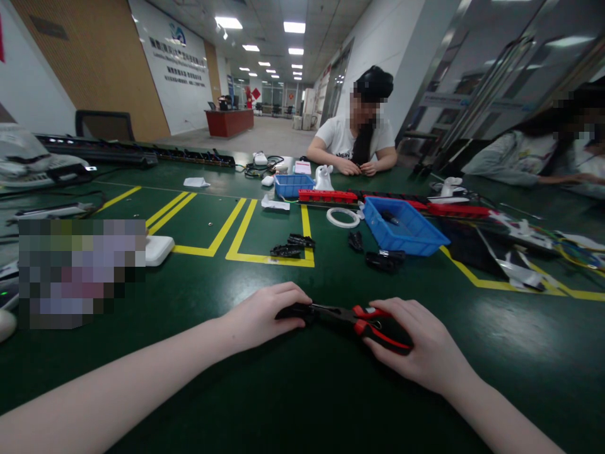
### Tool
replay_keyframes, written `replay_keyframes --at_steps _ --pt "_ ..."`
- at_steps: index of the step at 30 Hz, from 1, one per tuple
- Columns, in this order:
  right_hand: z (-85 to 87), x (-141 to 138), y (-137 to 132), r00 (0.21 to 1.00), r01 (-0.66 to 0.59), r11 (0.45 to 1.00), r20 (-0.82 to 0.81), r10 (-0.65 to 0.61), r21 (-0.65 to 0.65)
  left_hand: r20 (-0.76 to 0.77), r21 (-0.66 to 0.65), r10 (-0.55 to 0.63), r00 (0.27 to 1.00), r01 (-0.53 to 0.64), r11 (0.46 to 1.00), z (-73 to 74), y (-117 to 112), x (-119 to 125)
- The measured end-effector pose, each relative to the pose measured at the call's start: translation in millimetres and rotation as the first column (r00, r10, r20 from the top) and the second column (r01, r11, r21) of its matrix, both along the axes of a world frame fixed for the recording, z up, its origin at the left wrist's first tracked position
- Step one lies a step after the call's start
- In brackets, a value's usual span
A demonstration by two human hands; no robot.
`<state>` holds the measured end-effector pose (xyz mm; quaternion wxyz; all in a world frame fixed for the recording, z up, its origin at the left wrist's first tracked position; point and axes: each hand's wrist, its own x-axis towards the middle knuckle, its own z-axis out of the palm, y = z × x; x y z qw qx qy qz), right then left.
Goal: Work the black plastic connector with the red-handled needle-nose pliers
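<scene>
My right hand (416,350) is closed round the red-and-black handles of a pair of pliers (359,320), low on the green table (302,391). The jaws point left toward a small black part (293,311). My left hand (265,315) is closed over that part and holds it against the table top. Both forearms reach in from the lower corners of the view.
Ahead lie several black parts (293,246), a white ring (343,217), two blue bins (401,227) and red strips (328,196). Yellow tape lines (236,233) mark the table. Two other people sit at the far side and right. A white device (158,249) lies left.
</scene>
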<state>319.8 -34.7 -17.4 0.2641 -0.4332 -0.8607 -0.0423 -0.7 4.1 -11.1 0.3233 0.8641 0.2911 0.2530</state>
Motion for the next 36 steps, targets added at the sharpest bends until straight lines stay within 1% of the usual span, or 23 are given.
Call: replay_keyframes --at_steps 6,13,16,21,25,32,36 --pt "1.2 -1 1 1.0 -0.013 1.0 0.015 0.013 0.015 -0.021 -0.002 -0.001 1.0 0.001 1.0 1.0 0 -1" --pt "12.3 -3 0 0.991 -0.081 0.985 0.115 0.063 0.151 -0.013 0.044 -0.04 0.999 0.041 0.998 -5.1 3 -2" --pt "14.0 -4 0 0.988 -0.093 0.979 0.137 0.069 0.18 -0.015 0.056 -0.049 0.999 0.05 0.997 -5.3 3 -2" --pt "14.4 -5 0 0.992 -0.077 0.983 0.116 0.058 0.169 -0.032 0.064 -0.041 0.999 0.043 0.997 -5.2 4 -2" --pt "14.7 -5 1 0.995 -0.058 0.991 0.082 0.048 0.123 -0.031 0.066 -0.042 0.999 0.044 0.997 -5.1 4 -1" --pt "1.4 2 2 1.0 -0.014 0.999 0.013 0.013 0.033 -0.048 0.047 -0.034 0.998 0.036 0.998 -2.3 2 -1" --pt "1.6 1 1 1.0 -0.011 1.0 0.019 0.011 0.023 -0.058 0.042 -0.039 0.998 0.041 0.998 -0.7 1 -1"
